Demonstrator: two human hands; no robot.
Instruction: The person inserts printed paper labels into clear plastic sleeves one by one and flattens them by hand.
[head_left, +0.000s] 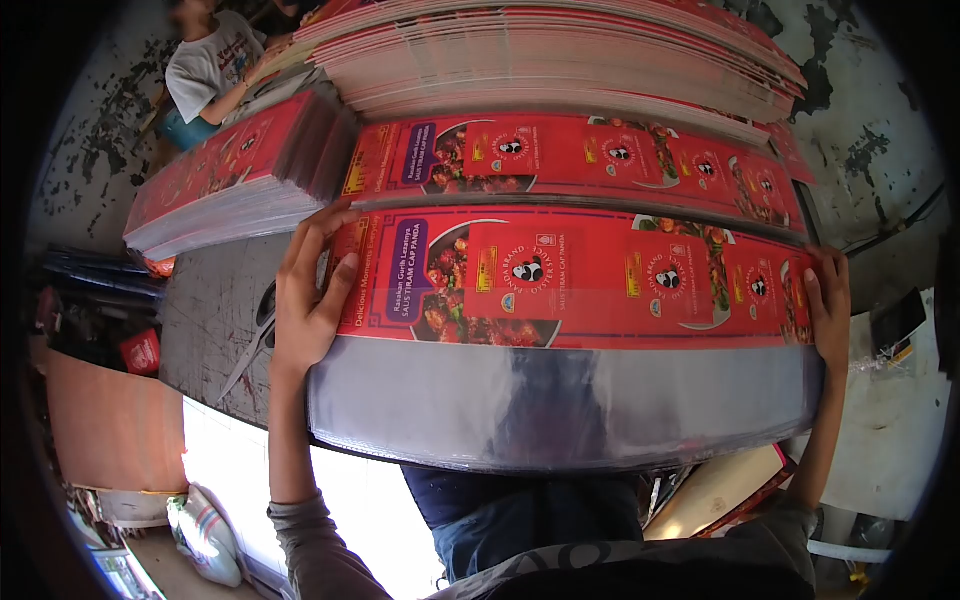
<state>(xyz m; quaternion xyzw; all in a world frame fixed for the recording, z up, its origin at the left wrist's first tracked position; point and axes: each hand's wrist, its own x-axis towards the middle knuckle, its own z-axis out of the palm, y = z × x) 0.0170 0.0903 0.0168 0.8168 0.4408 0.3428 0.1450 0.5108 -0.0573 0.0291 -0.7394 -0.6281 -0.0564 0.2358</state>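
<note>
A long red printed sheet (600, 290) with panda logos and food pictures lies across the table before me. Clear, shiny plastic sheets (450, 400) extend from its near edge toward my body; whether they are joined to it, I cannot tell. My left hand (312, 290) grips the left end, thumb on top and fingers curled over the far corner. At the opposite end, my right hand (830, 305) holds the edge, its thumb on the near side and fingers partly hidden behind. Just beyond lies another matching red printed sheet (560, 155), parallel to the first.
Scissors (262, 335) lie left of my left hand on the worn dark tabletop (205, 320). A stack of red printed sheets (220, 175) stands at the left, and a taller stack (560, 70) spans the back. Another person (215, 65) sits at the upper left.
</note>
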